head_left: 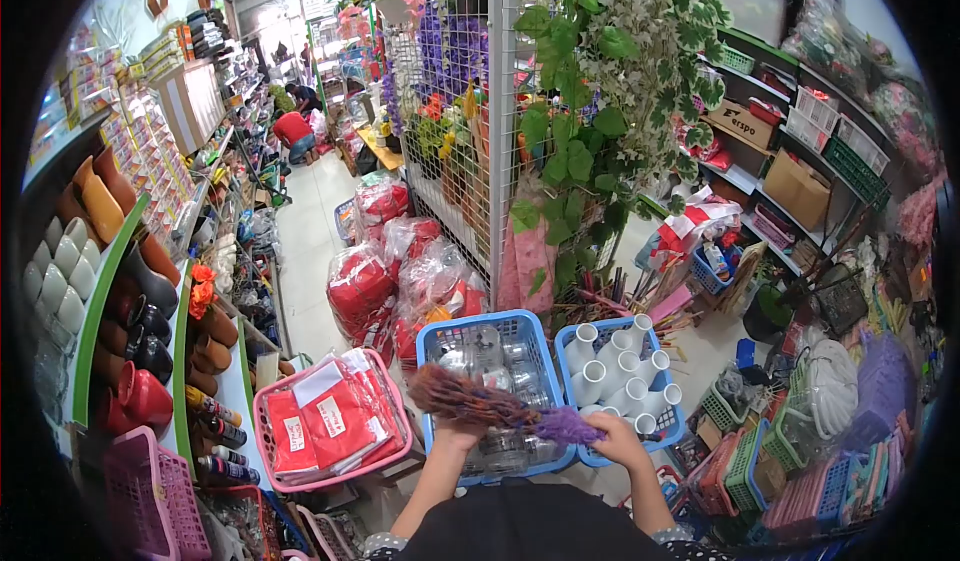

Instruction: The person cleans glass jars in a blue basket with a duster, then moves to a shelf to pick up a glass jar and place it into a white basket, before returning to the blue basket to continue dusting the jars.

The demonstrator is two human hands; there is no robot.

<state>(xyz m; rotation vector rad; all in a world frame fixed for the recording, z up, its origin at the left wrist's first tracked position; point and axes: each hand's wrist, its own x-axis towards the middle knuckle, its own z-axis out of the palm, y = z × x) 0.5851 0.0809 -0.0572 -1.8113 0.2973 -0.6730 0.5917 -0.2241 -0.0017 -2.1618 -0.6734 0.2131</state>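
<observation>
Head view: I'm holding the bundle (505, 411) over the blue basket (553, 366), left hand (458, 433) and right hand (620, 439) pinching opposite halves between their fingers (603, 423), any shift likely needing both grips.

Over on the left, a glossy red rounded vase (145, 398) sits near the close end of a white, green-edged shelf (183, 351)! Flat red packets (335, 416) fill a pink plastic lattice basket (262, 431) to its rim. Down the pale tiled floor (315, 211), a person in a red top (293, 133) crouches (bending right over), while leafy green garlands (570, 161) tumble beside a white wire grid (503, 141), red plastic-wrapped bundles (360, 281) heaped along its foot.
</observation>
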